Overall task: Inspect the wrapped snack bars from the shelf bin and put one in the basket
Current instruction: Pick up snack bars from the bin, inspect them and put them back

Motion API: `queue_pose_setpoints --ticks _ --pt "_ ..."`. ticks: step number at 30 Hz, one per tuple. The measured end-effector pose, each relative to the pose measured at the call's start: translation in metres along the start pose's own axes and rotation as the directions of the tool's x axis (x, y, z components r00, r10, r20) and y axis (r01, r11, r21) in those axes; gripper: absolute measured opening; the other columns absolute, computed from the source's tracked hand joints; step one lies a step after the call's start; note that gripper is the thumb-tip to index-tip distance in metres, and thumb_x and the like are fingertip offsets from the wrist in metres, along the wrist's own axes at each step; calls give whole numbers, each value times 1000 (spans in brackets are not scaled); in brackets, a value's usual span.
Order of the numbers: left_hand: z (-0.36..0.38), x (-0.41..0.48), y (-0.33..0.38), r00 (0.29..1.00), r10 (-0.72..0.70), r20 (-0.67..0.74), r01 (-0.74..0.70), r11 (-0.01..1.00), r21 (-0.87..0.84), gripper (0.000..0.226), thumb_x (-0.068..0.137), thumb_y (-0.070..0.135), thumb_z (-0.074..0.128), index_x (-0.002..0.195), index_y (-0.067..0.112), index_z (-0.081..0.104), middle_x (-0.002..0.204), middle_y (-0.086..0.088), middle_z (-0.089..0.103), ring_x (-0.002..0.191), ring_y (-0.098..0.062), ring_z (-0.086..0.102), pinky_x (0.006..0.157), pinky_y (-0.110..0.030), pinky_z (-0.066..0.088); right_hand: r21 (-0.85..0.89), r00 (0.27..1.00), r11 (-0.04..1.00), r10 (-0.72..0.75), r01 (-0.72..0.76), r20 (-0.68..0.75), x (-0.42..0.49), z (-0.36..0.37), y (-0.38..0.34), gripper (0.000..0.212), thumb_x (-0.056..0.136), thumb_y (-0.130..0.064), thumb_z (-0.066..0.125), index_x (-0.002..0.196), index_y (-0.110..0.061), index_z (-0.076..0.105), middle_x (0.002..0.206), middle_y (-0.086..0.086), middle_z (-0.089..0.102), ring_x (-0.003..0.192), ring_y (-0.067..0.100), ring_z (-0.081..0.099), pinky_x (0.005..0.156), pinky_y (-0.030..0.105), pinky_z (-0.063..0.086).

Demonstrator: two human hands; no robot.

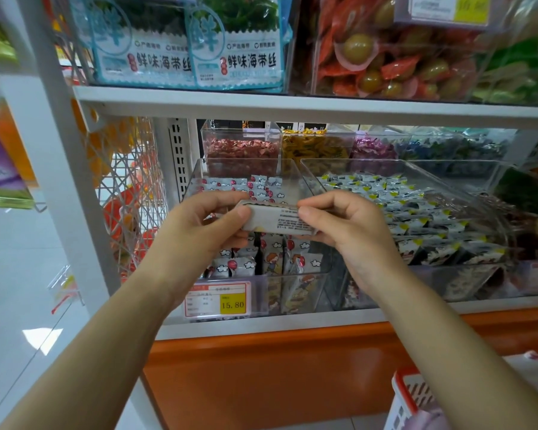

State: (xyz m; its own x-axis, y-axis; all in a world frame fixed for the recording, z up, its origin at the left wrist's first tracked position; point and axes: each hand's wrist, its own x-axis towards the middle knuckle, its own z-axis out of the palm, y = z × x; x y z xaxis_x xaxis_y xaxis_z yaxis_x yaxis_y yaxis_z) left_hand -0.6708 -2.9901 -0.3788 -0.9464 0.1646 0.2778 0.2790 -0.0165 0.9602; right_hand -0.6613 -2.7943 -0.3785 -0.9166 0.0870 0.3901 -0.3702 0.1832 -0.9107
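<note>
Snack bar: one wrapped snack bar (280,220), its printed back turned toward the camera, is held level in the air just above the near half of the shelf bin.
Left hand: the left hand (205,225) pinches the bar's left end, thumb on the near face and fingers curled behind.
Right hand: the right hand (345,225) pinches the right end in the same way.
Shelf bin: the clear shelf bin (190,181) on the lower shelf holds many more bars in white wrappers printed with balloons and clouds.
Basket: a red-rimmed basket (402,388) sits low at the near right, well apart from the bar.
Progress: by the look of it, inspection is under way; a bar is out of the bin, and the drop into the basket is not yet done.
Surroundings: a price tag (218,301) on the bin's front reads 15.80; a neighbouring bin (448,181) of dark-and-yellow packets stands just to the right.
</note>
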Motion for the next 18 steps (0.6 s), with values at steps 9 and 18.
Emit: queue_pose_setpoints --ticks 9,18 --pt "7 -2 1 1000 5 11 -7 977 212 9 85 22 64 93 19 63 83 -2 66 72 -19 68 72 -39 58 -196 989 973 -134 118 -67 -1 1 0 11 83 -15 67 72 -15 68 67 -6 64 64 1 59 62 15 48" --pt "8 -3 4 994 72 -86 -37 934 354 28 89 25 59 79 0 55 63 -2 67 51 -21 65 49 -30 57 -245 978 948 -211 202 -10 -8 11 -5 12 84 -11 66 74 -17 67 68 -12 62 65 -2 58 60 8 43"
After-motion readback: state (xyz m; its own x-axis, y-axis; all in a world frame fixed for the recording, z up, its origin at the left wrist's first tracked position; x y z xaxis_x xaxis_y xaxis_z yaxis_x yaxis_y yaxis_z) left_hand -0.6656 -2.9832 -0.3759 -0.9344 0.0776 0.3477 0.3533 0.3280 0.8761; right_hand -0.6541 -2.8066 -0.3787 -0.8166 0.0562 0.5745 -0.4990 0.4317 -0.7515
